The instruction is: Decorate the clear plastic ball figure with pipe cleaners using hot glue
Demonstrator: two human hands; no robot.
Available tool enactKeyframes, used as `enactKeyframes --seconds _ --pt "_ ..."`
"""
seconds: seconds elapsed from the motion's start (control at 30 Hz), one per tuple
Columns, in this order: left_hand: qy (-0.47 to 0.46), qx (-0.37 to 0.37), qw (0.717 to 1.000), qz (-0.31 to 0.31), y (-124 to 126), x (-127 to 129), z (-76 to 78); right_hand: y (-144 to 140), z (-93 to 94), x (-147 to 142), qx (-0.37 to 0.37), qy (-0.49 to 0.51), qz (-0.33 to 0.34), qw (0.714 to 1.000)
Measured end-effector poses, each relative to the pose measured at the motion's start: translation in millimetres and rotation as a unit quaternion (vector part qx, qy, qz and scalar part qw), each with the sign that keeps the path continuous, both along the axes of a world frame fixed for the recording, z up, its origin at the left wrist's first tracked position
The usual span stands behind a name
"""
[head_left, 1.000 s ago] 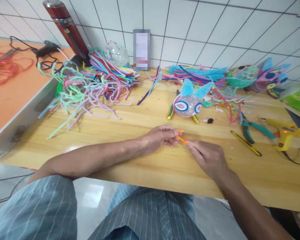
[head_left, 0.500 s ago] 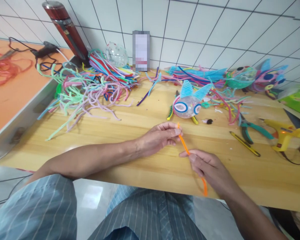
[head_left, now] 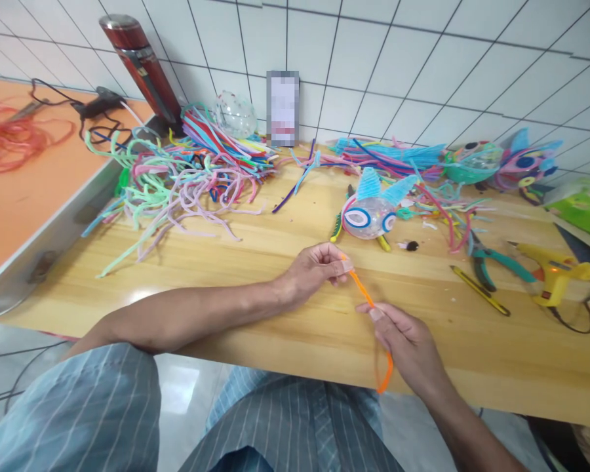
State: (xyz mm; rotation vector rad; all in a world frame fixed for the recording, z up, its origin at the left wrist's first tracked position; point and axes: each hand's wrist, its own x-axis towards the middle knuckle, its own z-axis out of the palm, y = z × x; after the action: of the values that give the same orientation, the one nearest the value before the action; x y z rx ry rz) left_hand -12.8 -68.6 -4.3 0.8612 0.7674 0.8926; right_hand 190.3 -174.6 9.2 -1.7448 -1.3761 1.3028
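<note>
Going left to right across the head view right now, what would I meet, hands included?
Red stringy tangle → dark red flask → clear ball → phone → left hand → right hand, with an orange fuzzy stem held between them → yellow cutter → yellow glue gun.

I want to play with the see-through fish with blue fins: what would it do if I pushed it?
The fish might roll, since it's round, though the yellow-tipped handles poking out on both sides could stop it. It's probably light, because it looks hollow. Its blue fins may bend, as they look thin.
</note>
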Motion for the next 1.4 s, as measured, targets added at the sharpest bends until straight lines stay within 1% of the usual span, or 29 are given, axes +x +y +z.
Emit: enactKeyframes --seconds 0.07,0.17,0.2,0.27,0.33,0.43,0.53,0.67,0.8,0.97,1.1,1.2,1.27,1.4 --pt "-0.006 -0.018 1.0 -0.011 -0.5 1.4 0.1 1.4 1.1 -0.6 0.003 -0.004 0.002 1.0" --pt "-0.032 -0.043 0.997 -0.063 -2.4 2.7 1.3 3.9 3.0 -6.1 0.007 0.012 0.009 1.0" --pt "-0.03 -0.036 0.995 -0.084 -3.0 2.5 1.8 5.1 3.6 -8.1 0.012 0.019 0.01 1.0" --pt "-0.005 0.002 0.993 -0.121 -3.8 1.1 2.5 7.8 3.9 -10.7 0.017 0.033 0.013 0.999" --pt "0.032 0.045 0.989 -0.135 -4.4 -1.1 3.2 10.1 2.9 -11.3 0.012 0.048 0.012 0.999" --pt "0.083 0.085 0.988 -0.101 -5.4 -3.2 4.8 11.1 -1.0 -11.9 -0.001 0.09 -0.004 0.996" --pt "0.109 0.097 0.987 -0.064 -6.1 -2.8 6.6 9.0 -5.0 -17.0 -0.025 0.157 -0.039 0.987" --pt "0.096 0.081 0.991 -0.044 -3.1 -1.8 6.5 3.8 -7.3 -27.4 -0.066 0.211 -0.075 0.972" --pt "0.075 0.052 0.995 -0.041 1.4 -1.4 5.3 0.3 -7.8 -30.1 -0.054 0.2 -0.096 0.974" --pt "0.054 0.021 0.998 -0.039 2.6 -0.6 8.4 -1.2 -7.4 -22.3 -0.028 0.144 -0.077 0.986" --pt "0.013 0.006 0.998 -0.054 -0.9 -1.1 10.0 -1.0 -2.9 -12.9 -0.042 0.114 -0.063 0.991" --pt "-0.009 -0.016 0.997 -0.071 -1.6 -0.8 9.9 2.5 2.5 -4.7 -0.057 0.091 -0.036 0.994" --pt "-0.013 -0.022 0.998 -0.059 1.4 -1.2 10.2 6.1 5.1 1.0 -0.066 0.078 -0.012 0.995" --pt "-0.011 0.002 1.0 0.008 14.1 -5.7 12.1 13.6 4.9 9.8 -0.087 0.067 0.021 0.994"
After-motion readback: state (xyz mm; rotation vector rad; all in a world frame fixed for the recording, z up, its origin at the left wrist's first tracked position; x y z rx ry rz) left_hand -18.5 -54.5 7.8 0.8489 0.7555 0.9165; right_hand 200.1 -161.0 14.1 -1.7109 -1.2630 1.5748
